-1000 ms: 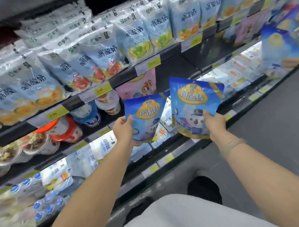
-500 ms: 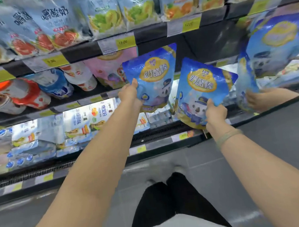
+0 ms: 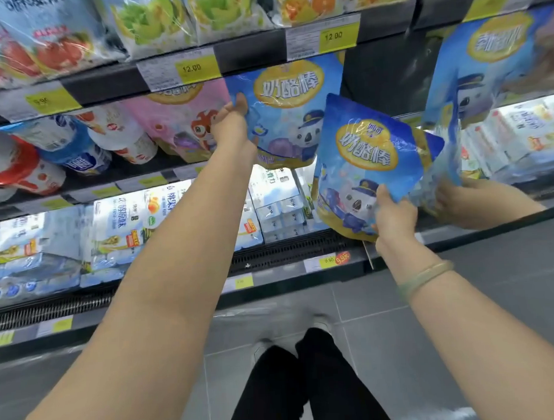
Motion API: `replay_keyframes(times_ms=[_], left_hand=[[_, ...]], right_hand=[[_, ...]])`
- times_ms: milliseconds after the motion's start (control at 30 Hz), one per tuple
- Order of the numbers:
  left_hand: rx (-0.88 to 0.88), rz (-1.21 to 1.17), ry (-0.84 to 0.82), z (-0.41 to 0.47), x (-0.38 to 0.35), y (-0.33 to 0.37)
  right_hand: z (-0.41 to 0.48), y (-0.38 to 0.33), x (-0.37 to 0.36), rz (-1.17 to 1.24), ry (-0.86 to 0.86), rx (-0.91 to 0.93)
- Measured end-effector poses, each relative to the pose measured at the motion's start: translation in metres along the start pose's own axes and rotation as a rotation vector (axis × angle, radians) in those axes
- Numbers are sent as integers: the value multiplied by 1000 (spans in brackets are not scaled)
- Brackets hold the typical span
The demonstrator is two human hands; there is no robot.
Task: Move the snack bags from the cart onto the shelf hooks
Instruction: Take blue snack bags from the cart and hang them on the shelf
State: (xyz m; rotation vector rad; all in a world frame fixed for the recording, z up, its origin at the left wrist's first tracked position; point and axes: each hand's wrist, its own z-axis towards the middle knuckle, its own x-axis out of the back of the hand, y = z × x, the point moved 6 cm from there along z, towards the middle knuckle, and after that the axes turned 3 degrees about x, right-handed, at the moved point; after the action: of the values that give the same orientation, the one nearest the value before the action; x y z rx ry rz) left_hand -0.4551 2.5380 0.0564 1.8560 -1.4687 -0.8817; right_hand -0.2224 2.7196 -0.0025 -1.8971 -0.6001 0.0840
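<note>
The left hand [image 3: 232,123] clamps its grip on a blue snack bag [image 3: 289,114] raised just under the 12.00 price tag [image 3: 196,68], probably to reach a hook hidden behind. Below and right of that tag, the right hand [image 3: 393,217] pinches a second bag [image 3: 367,164] by its bottom edge, apparently waiting its turn.

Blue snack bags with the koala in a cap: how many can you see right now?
3. One in the left hand, raised under the shelf edge; one in the right hand; one at far right, held by another person's hand. More may be hidden.
</note>
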Motion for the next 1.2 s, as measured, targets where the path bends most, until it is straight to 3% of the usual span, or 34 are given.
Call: replay_keyframes(times_ms=[267, 433, 733, 933, 1033, 1100, 1200], left_hand=[[-113, -145, -4, -7, -2, 10], [-114, 1, 207, -4, 18, -16], [20, 118, -174, 14, -24, -13], [71, 634, -489, -9, -9, -51], [-17, 721, -301, -9, 10, -53], [-46, 567, -156, -2, 21, -44], [57, 236, -139, -1, 16, -32]], right_hand=[[0, 10, 10, -10, -58, 17], [2, 6, 1, 20, -104, 10], [15, -17, -18, 23, -180, 69], [23, -37, -59, -46, -338, 36], [21, -54, -80, -124, -406, 20], [19, -67, -93, -82, -428, -4], [19, -91, -108, 2, -443, 40]])
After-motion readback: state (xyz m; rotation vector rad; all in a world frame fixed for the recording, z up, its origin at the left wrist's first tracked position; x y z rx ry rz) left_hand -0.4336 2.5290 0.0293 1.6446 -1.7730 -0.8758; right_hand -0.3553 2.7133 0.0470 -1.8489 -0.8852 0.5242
